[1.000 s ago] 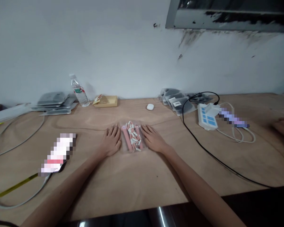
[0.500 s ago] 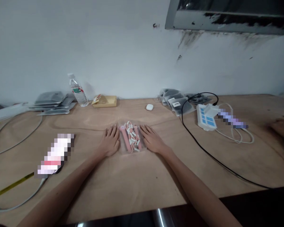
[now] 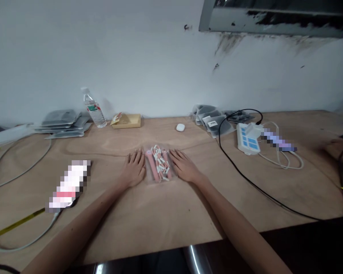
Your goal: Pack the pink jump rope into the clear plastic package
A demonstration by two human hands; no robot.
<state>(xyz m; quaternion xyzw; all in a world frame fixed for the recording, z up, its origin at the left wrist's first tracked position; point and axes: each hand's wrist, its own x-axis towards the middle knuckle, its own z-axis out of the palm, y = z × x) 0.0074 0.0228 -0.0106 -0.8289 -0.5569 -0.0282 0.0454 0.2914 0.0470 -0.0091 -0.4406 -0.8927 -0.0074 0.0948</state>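
A clear plastic bag point(image 3: 150, 179) lies flat on the wooden table between my hands. Inside it is a beaded jump rope point(image 3: 160, 161) with pink handles and bunched pink and white beads. My left hand point(image 3: 135, 167) rests palm down at the bag's left edge, fingers stretched forward. On the other side, my right hand point(image 3: 185, 166) lies flat along the right edge, its fingers straight too. Both hands are at the bag's sides and neither grips it. Whether the fingertips press on the plastic, I cannot tell.
Along the wall stand a water bottle point(image 3: 93, 108), a cardboard tray point(image 3: 130, 121), a white case point(image 3: 180, 127) and stacks of grey packets point(image 3: 61, 121). A power strip point(image 3: 248, 140) with cables sits right. A phone point(image 3: 68, 186) lies left. Another person's blurred hand point(image 3: 338, 148) is far right.
The camera view has shifted slightly. Both my hands and the bag stay where they were on the table.
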